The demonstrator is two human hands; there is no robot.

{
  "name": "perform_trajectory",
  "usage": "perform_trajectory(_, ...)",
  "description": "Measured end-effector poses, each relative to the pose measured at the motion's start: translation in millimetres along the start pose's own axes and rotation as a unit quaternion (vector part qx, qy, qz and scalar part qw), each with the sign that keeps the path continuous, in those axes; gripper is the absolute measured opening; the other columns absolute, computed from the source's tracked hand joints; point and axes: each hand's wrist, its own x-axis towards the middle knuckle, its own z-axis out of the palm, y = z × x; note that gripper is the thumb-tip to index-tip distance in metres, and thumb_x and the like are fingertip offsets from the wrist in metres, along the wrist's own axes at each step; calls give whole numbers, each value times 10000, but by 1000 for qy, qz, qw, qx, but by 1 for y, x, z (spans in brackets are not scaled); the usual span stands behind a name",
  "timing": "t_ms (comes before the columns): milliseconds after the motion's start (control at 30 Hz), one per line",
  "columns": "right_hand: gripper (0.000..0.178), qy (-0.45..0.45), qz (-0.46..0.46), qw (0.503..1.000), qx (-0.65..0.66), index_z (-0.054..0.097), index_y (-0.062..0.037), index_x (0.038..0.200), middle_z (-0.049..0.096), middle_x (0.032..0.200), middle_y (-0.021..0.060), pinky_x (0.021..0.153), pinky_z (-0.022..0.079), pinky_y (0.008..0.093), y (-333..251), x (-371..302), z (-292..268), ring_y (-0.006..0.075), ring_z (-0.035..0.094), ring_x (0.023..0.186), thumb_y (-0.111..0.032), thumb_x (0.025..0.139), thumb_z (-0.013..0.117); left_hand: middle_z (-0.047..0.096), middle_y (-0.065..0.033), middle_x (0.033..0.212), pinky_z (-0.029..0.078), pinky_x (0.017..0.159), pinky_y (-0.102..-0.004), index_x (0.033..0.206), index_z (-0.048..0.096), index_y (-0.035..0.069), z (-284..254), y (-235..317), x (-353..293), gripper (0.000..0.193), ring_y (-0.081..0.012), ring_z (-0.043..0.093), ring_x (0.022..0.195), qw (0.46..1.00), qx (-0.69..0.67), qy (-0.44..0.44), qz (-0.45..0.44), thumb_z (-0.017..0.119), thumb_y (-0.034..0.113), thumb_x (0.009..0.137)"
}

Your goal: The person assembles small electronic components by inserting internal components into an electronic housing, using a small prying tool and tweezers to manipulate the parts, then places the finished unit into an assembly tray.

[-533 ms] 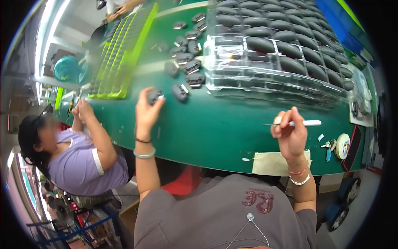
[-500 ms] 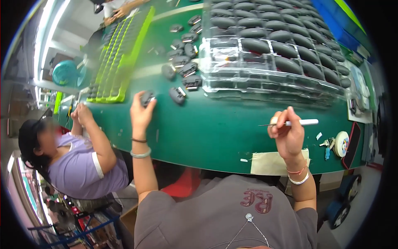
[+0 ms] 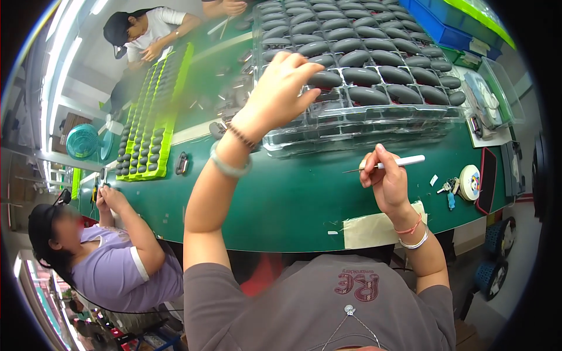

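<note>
My left hand (image 3: 284, 88) is raised over the near left corner of a clear plastic tray (image 3: 351, 126) filled with several black oval shells. Its fingers are spread, with the fingertips next to a black shell (image 3: 325, 78); whether they touch it is unclear, and nothing shows in the hand. My right hand (image 3: 386, 181) rests on the green table (image 3: 281, 205) in front of the tray, closed around a thin white pen-like tool (image 3: 389, 164) whose metal tip points left.
A yellow-green tray (image 3: 146, 137) of small dark parts lies at the left, with loose black parts (image 3: 182, 163) near it. A person in a lilac shirt (image 3: 111, 269) sits at my left, another in white at the far end. Tape roll (image 3: 469, 182), keys and blue bins stand at right.
My left hand has left the loose parts at the left and reached right and up over the clear tray. The view has tilted closer to the tray. My right hand keeps the tool.
</note>
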Motion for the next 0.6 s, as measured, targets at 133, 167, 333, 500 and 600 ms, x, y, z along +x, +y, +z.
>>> perform_trajectory(133,412,3,-17,1000,-17,531,-11,615,528,629,80,474,387,226,-2,1,1,132,499,546,-284,902,418,541,-126,937,391,844,-341,1008,563,38,18,-8,19,320,-282,478,942,996,45,-75,-22,644,130,712)
perform_trajectory(167,415,1,-21,1000,-19,536,-11,615,529,626,77,478,389,227,-3,1,0,131,501,551,-286,903,417,549,-121,927,409,816,-327,999,562,33,17,-8,21,306,-260,500,910,996,52,-70,-17,642,131,721)
perform_trajectory(333,431,13,-26,999,-21,534,-9,615,530,629,79,481,393,230,-5,-3,2,131,503,554,-300,906,405,587,-54,749,450,568,-239,960,564,24,-5,16,1,268,-128,532,614,956,-239,29,-168,657,165,751)
perform_trajectory(500,445,-9,-31,999,-38,536,-5,625,533,643,82,486,396,230,-7,-5,3,131,504,560,-314,911,390,586,-46,848,423,502,-180,1018,517,-9,-11,54,-38,262,-58,517,620,717,-623,7,-312,571,172,838)
perform_trajectory(600,443,-13,-52,996,-66,533,-2,633,534,653,85,488,393,227,-7,-5,5,130,502,565,-312,914,385,571,-157,998,500,555,-236,1119,450,-7,2,65,-64,313,-133,578,725,584,-749,2,-313,523,138,852)
